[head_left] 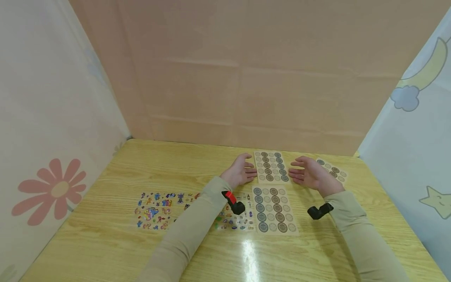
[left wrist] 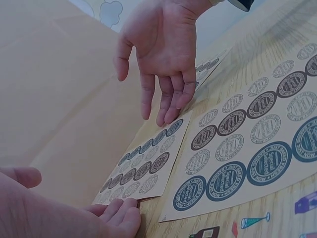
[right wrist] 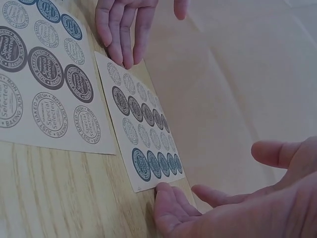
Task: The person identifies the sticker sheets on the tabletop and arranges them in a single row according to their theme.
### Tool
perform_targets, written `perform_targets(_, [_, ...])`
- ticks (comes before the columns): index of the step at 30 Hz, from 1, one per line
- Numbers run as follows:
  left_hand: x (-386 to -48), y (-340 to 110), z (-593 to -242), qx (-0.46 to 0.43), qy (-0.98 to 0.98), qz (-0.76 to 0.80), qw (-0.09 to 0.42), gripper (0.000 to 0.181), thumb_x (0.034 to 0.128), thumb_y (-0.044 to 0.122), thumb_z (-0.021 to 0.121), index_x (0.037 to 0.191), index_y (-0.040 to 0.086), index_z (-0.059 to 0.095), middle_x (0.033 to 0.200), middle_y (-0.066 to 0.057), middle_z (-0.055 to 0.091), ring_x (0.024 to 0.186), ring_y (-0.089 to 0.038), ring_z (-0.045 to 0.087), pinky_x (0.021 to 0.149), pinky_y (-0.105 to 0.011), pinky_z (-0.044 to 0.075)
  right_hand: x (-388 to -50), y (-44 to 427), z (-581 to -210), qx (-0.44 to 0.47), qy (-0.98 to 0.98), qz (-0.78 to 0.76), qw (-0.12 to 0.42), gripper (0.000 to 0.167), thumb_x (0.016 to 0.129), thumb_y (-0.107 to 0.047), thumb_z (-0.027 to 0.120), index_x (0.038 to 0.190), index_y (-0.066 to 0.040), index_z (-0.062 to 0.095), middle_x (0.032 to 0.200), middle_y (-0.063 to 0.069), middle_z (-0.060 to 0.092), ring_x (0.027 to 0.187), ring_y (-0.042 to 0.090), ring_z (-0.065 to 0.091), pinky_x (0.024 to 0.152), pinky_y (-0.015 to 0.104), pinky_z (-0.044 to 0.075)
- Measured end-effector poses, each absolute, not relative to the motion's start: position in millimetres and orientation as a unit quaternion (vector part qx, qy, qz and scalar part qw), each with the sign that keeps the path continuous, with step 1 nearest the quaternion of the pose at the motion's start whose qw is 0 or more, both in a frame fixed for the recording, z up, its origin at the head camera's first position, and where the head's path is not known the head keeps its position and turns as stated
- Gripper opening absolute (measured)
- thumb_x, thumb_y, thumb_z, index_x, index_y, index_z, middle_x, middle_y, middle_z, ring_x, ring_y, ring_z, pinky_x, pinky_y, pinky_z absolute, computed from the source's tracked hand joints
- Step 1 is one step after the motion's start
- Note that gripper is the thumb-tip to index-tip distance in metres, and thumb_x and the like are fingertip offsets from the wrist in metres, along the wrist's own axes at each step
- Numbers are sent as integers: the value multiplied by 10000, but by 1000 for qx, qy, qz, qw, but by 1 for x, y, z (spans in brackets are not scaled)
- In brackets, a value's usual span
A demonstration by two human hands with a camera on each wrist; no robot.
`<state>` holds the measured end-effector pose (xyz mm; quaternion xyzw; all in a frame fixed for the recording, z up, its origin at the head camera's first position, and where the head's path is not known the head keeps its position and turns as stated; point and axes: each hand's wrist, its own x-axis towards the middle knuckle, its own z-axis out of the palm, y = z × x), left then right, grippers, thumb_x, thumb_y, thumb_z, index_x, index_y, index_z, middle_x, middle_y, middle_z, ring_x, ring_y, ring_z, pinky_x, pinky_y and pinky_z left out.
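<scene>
A beige sheet of round stickers (head_left: pixel 271 167) lies flat near the back of the table, between both hands. At its left edge the left hand (head_left: pixel 240 171) rests with relaxed fingers, fingertips touching or almost touching the paper. The right hand (head_left: pixel 310 175) is at the opposite edge, palm turned inward, fingers loosely extended. Both wrist views show the fingertips beside the sheet's edges, the left hand (left wrist: pixel 64 213) low in its own view and the right hand (right wrist: pixel 237 198) low in its own. A second round-sticker sheet (head_left: pixel 275 209) lies directly in front of the first.
Another round-sticker sheet (head_left: pixel 332 170) lies at an angle behind the right hand. Left of the near sheet are a clear sheet of small stickers (head_left: pixel 243 223), partly under the left forearm, and a colourful character sticker sheet (head_left: pixel 151 211). A paper-covered wall (head_left: pixel 239 98) borders the wooden table (head_left: pixel 116 250).
</scene>
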<state>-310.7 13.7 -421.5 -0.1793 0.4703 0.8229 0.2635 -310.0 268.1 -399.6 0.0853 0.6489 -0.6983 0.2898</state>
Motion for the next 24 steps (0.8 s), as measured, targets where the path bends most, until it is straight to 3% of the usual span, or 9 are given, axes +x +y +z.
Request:
perform_targets(5, [-312,14,-424,-187,467,824,258,587,945,283,500,1375,-99,380,1358,-278,413,1262,-381,419,1063,-427,353,-309,269,-401,96,637,-711,282,624,1038,-326,270,1515,2,38,1501,236,145,1279,308,332,1051,384,335])
perform_targets(11, [-313,13,-427,-193,465,826,253,553,928,263,538,1318,-118,439,1302,-268,451,1216,-366,454,1021,-403,401,-311,270,-405,98,661,-697,259,461,1039,-209,380,1436,-1,271,1263,113,471,1028,171,527,810,254,454])
perform_targets(17, [-311,11,-426,-185,463,825,267,535,933,254,517,1308,-122,452,1303,-265,459,1211,-362,456,1033,-412,390,-309,270,-409,73,710,-658,239,570,1011,-85,455,1508,8,190,979,-11,565,819,93,558,678,204,467])
perform_targets(24, [-306,11,-414,-133,467,824,292,575,955,276,480,1361,-123,401,1263,-249,502,1211,-371,478,1047,-432,383,-300,275,-397,37,736,-647,195,573,1003,-60,457,1502,26,187,919,-32,635,755,97,619,663,249,508])
